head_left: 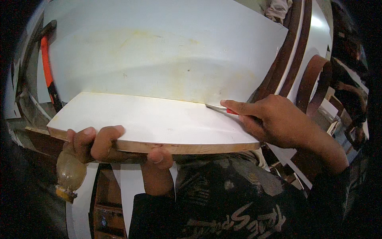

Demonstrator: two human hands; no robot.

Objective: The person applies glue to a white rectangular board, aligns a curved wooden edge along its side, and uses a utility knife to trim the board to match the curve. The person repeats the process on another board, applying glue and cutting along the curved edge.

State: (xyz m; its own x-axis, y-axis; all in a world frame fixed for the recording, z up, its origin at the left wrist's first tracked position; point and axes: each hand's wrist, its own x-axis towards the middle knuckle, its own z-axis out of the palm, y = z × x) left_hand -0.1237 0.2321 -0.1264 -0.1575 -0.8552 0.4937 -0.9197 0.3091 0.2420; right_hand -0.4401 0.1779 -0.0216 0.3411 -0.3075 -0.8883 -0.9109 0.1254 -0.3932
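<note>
A white-faced wooden board [155, 119] with a bare wood edge lies in front of me. My left hand [101, 145] grips its near edge, fingertips on the top face and thumb against the edge. My right hand [278, 119] is closed round a red-handled cutter knife [231, 112]. The knife's blade touches the board's far edge, where it meets a large pale sheet [179, 59]. Below my left fingers is a translucent bottle [71, 171] with a yellow cap pointing down; whether those fingers hold it too I cannot tell.
A hammer [46, 63] with an orange and black handle lies at the left. Dark brown strips [288, 51] run along the right, beside a curled brown band [316, 81]. Another person's arm [350, 93] shows at the far right. A brown shelf unit [108, 199] stands below.
</note>
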